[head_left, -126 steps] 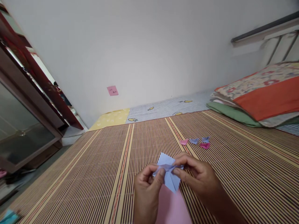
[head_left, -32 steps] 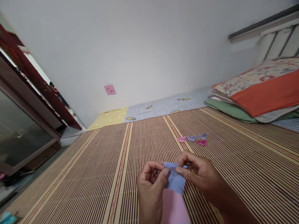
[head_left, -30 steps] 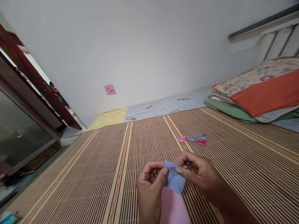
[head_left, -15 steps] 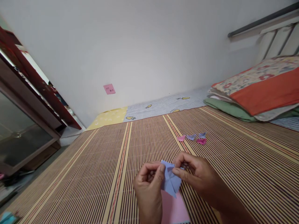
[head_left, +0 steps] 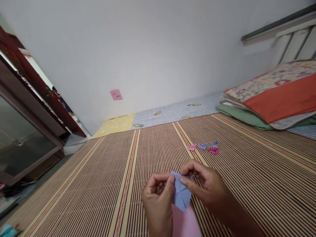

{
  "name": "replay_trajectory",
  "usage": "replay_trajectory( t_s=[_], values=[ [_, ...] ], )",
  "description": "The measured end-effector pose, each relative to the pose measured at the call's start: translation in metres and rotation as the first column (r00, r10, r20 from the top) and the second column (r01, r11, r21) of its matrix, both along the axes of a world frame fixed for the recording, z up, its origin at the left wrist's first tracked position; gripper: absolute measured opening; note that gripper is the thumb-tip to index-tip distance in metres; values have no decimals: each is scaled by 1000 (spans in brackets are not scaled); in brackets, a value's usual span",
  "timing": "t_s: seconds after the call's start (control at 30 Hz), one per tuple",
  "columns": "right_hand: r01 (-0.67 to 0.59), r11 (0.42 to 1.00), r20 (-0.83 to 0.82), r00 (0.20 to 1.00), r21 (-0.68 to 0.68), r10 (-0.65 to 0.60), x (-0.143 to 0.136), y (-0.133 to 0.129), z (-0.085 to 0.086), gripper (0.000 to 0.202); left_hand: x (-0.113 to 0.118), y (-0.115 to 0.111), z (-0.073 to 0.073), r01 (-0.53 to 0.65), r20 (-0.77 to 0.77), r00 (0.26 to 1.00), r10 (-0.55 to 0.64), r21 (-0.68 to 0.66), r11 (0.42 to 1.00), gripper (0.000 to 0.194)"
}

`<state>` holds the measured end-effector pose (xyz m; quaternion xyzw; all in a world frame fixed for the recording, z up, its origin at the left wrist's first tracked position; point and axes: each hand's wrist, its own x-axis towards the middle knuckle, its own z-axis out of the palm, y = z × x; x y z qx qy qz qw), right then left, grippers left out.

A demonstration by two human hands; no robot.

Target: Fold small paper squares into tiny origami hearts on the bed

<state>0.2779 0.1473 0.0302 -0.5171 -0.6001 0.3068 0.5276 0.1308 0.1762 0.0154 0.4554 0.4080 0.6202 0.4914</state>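
A creased sheet of blue origami paper [head_left: 182, 197] is pinched between both hands above the mat. My left hand [head_left: 158, 197] grips its left edge with thumb and fingers. On its upper right part, my right hand [head_left: 202, 181] presses with thumb and bent fingers. Fold lines cross near the paper's middle. Beneath it lies a pink sheet or pad [head_left: 185, 220], partly covered by my left hand. Farther off on the mat sit several small folded papers: a pink one [head_left: 192, 147], a blue one [head_left: 203, 145], another blue one [head_left: 214, 144] and a magenta one [head_left: 213, 150].
A striped bamboo mat [head_left: 98, 184] covers the bed. Folded bedding [head_left: 278, 95] is piled at the right, near a radiator [head_left: 296, 42]. On the wall sticks a pink note [head_left: 116, 94]. A turquoise object [head_left: 8, 231] lies at the lower left corner.
The upper part of the blue paper looks flatter, with my right thumb shifted slightly left along it. Both hands keep hold of it.
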Motion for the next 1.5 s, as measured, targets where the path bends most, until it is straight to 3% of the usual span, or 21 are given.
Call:
replay_trajectory(
  t_s=[0.17,0.53,0.9,1.5],
  values=[
    [-28,994,-47,998,108,33,-3,1,0,7,1,-1,-1,34,2,999,-34,-1,999,19],
    [-106,985,-42,993,134,112,2,2,-1,10,-1,0,-5,64,-41,997,-63,20,998,13],
    [-116,992,-17,993,58,117,5,1,-2,15,0,-2,-6,77,-119,990,-69,64,995,11],
    [-67,996,-64,996,-50,64,0,-1,4,23,1,-1,2,157,-41,987,-158,-39,987,21]
  ],
)
